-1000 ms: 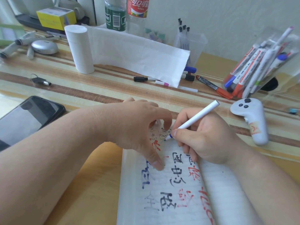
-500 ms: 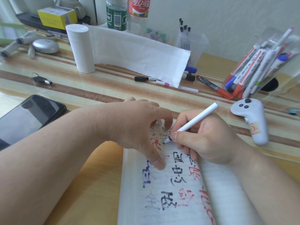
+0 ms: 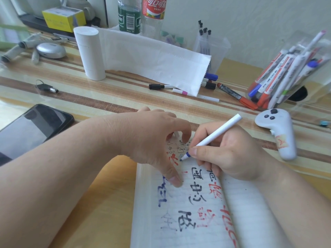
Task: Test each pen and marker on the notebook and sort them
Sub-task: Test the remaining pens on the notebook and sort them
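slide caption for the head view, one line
Right hand tests a blue-tipped marker on the notebook while the left hand presses the page.

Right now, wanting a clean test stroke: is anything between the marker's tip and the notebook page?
Nothing visible. The right hand grips the white marker, its blue tip on the notebook; the left hand presses the page with its thumb, clear of the tip.
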Tool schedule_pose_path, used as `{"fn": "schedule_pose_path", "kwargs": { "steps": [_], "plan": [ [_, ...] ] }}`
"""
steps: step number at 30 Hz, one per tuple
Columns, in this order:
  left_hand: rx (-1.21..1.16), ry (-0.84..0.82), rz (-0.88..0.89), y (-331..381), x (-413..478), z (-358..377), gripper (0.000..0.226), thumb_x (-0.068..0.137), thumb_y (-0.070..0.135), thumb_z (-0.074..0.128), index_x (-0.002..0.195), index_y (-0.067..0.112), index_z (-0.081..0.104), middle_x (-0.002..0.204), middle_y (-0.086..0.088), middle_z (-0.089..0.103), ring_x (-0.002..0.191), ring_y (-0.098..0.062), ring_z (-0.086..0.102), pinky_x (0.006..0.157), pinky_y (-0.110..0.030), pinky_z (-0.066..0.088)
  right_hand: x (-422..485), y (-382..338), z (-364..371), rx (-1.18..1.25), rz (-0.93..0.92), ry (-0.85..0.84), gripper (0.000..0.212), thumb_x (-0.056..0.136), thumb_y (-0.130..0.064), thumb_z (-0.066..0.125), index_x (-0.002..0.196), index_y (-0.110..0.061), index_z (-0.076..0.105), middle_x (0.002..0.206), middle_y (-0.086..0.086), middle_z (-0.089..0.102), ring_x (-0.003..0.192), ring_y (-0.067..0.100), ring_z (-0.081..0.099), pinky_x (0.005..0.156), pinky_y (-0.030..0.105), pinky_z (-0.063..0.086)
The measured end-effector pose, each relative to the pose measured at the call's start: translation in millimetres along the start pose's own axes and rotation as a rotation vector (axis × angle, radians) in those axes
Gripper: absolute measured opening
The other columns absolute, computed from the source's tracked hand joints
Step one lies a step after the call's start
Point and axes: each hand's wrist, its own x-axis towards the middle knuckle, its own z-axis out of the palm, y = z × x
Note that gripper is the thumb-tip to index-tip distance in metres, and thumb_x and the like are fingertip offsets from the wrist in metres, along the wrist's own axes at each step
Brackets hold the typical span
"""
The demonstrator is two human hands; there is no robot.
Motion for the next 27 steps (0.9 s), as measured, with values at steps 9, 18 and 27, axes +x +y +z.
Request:
{"fn": "schedule_pose_path", "kwargs": {
  "steps": [9, 18, 27],
  "plan": [
    [0.005, -0.001, 0.003, -1.0, 0.4, 1.1, 0.085, 0.049, 0.085, 0.075, 0.121, 0.056, 0.040, 0.104, 0.024, 0.044, 0.092, 0.008, 0.036, 0.085, -0.028, 0.028, 1.7, 0.2, 0.4, -0.056, -0.008, 0.029, 0.018, 0.083, -0.003, 0.072, 0.069, -0.010, 0.065, 0.054, 0.009, 0.060, 0.044, 0.019, 0.054, 0.038, 0.025, 0.040],
    [0.009, 0.004, 0.001, -0.5, 0.4, 1.4, 0.086, 0.048, 0.086, 0.074, 0.120, 0.056, 0.039, 0.103, 0.025, 0.044, 0.095, 0.001, 0.041, 0.089, -0.029, 0.031, -0.2, 0.3, 0.2, -0.022, -0.016, -0.006, 0.007, 0.073, -0.014, 0.069, 0.069, -0.008, 0.067, 0.054, 0.009, 0.061, 0.045, 0.015, 0.054, 0.039, 0.022, 0.040],
    [0.013, 0.004, 0.003, 0.0, 0.0, 0.7, 0.084, 0.049, 0.085, 0.074, 0.119, 0.054, 0.041, 0.100, 0.025, 0.044, 0.092, 0.009, 0.037, 0.088, -0.029, 0.029, 2.0, 2.5, -0.4, -0.038, -0.023, 0.017, 0.007, 0.072, -0.014, 0.067, 0.069, -0.008, 0.065, 0.052, 0.010, 0.059, 0.043, 0.017, 0.053, 0.036, 0.024, 0.039]
  ]
}}
